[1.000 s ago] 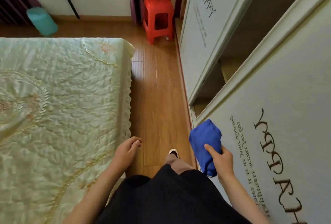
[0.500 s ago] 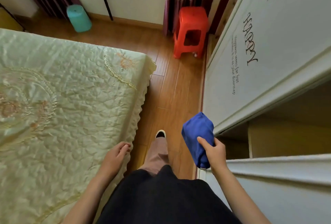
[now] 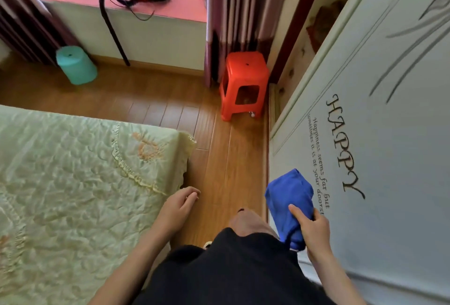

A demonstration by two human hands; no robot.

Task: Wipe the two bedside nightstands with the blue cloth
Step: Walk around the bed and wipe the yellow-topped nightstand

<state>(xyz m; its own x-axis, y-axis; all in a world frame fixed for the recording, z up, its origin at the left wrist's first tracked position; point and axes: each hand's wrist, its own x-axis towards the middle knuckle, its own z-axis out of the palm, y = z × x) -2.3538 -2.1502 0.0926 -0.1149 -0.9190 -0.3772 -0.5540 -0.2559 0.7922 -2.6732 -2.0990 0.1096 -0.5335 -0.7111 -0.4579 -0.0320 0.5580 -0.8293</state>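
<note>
My right hand (image 3: 315,234) grips a bunched blue cloth (image 3: 291,201), held upright close to the white wardrobe door (image 3: 389,134) on the right. My left hand (image 3: 176,209) hangs loose with curled fingers and holds nothing, just past the corner of the bed (image 3: 73,182). No nightstand is in view. I stand in the narrow aisle between bed and wardrobe, with my dark top and one knee at the bottom of the view.
A red plastic stool (image 3: 244,85) stands at the aisle's far end beside maroon curtains (image 3: 233,12). A teal bin (image 3: 75,67) sits on the wooden floor (image 3: 219,158) at the left. A raised window ledge (image 3: 158,34) carries a red appliance with black hoses.
I have walked forward along the aisle: the stool, ledge and bed corner are closer, and the open wardrobe gap has passed out of view. Both hands keep their hold and pose.
</note>
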